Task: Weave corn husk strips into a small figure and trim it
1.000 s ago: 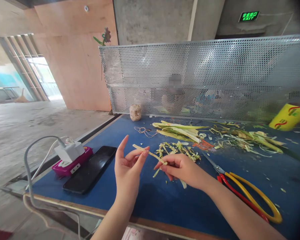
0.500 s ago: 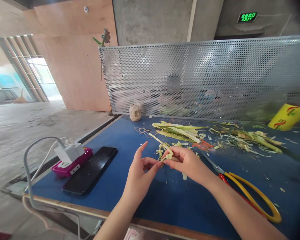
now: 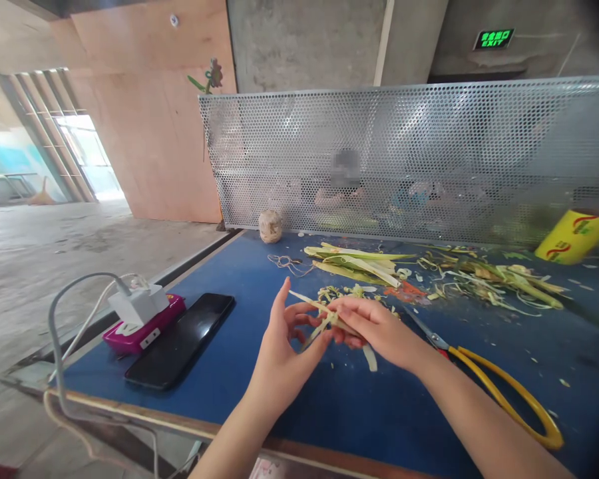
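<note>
Both hands meet over the blue table (image 3: 239, 266) on a thin pale leaf strip (image 3: 307, 302). My left hand (image 3: 284, 349) stands palm inward, its thumb and fingers curled round the strip's crossing. My right hand (image 3: 372, 326) pinches the same strip from the right, fingers pressed together. A short pale piece (image 3: 370, 358) lies on the table just below my right hand. Shredded leaf scraps (image 3: 352, 291) lie right behind the hands.
Yellow-handled scissors (image 3: 499, 389) lie right of my right arm. A black phone (image 3: 182, 340), pink power bank (image 3: 140, 328) and white charger (image 3: 138, 303) sit at left. Long leaves (image 3: 359, 261), a twine ball (image 3: 270, 226), a yellow container (image 3: 574, 236) and a perforated metal screen (image 3: 409, 159) stand behind; a person sits beyond it.
My left hand moved right and closed in on my right hand; the strip, stretched between the two hands a second ago, is now bent and crossed between them.
</note>
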`<state>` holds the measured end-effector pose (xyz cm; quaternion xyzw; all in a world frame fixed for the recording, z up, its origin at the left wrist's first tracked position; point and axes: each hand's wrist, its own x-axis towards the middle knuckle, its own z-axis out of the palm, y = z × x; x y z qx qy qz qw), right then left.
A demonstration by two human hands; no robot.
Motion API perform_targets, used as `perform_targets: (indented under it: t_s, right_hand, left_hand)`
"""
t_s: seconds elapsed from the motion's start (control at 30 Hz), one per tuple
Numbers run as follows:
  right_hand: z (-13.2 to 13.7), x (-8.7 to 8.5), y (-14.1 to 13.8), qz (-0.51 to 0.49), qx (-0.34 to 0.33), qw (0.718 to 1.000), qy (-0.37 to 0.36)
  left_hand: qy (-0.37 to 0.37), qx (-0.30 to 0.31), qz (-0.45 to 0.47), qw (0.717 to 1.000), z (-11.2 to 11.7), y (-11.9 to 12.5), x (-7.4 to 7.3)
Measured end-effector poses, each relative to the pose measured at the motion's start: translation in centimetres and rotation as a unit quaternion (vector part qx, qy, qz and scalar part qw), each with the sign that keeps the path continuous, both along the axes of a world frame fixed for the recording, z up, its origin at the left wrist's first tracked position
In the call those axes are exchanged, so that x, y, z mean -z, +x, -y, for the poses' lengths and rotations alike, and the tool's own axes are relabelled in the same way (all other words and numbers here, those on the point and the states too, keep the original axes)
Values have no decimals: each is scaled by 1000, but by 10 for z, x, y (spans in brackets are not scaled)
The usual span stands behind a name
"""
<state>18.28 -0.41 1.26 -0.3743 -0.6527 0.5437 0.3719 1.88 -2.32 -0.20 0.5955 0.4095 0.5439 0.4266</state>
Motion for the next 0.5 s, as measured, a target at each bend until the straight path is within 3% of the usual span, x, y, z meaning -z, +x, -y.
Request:
perform_targets:
  t_s: [0.2,0.5]
  right_hand:
    - [8,2,-9,-23,-51,998,-2]
    - [5,3,-9,44,15,998,41]
  left_hand:
    - [13,-5,-13,1000,1,1,0]
    - [57,-35,-47,997,4,3,-3]
